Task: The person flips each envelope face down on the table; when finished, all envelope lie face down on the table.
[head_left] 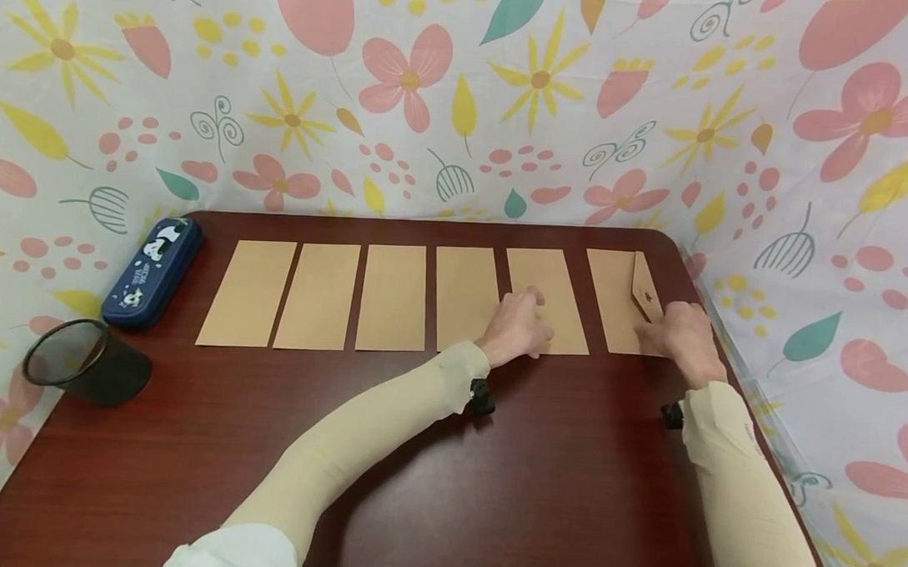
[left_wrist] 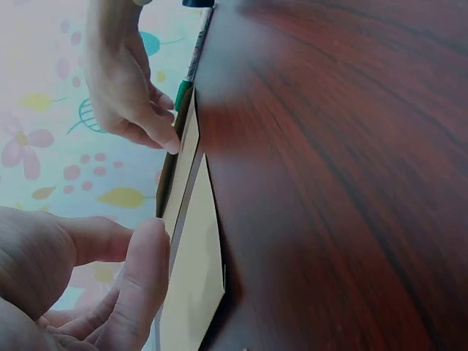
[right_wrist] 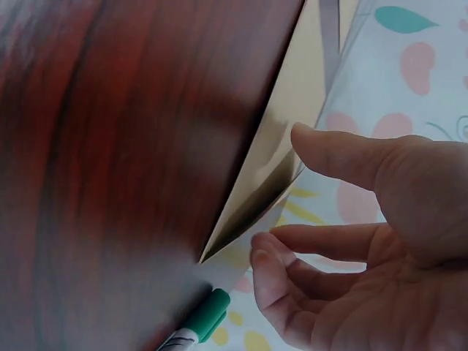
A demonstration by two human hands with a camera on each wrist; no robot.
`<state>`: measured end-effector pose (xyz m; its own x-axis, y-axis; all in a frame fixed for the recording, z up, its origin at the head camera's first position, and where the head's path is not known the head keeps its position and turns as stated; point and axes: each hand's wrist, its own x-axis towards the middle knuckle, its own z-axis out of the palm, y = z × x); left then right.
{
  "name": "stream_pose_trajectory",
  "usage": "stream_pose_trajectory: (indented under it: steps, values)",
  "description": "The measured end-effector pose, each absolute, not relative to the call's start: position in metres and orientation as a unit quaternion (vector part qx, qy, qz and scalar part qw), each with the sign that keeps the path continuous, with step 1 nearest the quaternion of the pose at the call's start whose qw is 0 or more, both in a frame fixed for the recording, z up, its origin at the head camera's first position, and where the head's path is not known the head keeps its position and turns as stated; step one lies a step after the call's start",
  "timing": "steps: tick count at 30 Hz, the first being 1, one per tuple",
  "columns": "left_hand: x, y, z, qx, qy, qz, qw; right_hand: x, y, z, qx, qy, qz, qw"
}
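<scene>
Several flat brown paper envelopes lie in a row along the table's back. On the rightmost envelope (head_left: 614, 302), the flap (head_left: 646, 288) stands partly raised along its right side. My right hand (head_left: 686, 337) is at this flap, thumb over the envelope and fingers beyond the flap's edge; thumb and fingertips are apart in the right wrist view. My left hand (head_left: 518, 323) hovers at or rests on the neighbouring envelope (head_left: 562, 300), its fingers loosely bent with nothing between them; contact is unclear.
A green-capped marker (right_wrist: 208, 314) lies near my right hand, hidden in the head view. At the left are a dark blue pencil case (head_left: 152, 271) and a black mesh pen cup (head_left: 94, 367). Floral fabric (head_left: 446, 91) borders the dark wooden table (head_left: 529, 495).
</scene>
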<state>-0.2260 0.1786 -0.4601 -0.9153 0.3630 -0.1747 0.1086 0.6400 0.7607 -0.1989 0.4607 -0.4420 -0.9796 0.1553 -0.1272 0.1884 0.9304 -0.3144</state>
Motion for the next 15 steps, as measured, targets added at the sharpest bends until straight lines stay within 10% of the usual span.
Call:
stream_pose_trajectory:
  steps: [15]
  values:
    - [-0.206,0.19,-0.435,0.144,0.855,0.464,0.182,-0.203,0.471,-0.444,0.101,0.978,-0.166,0.076]
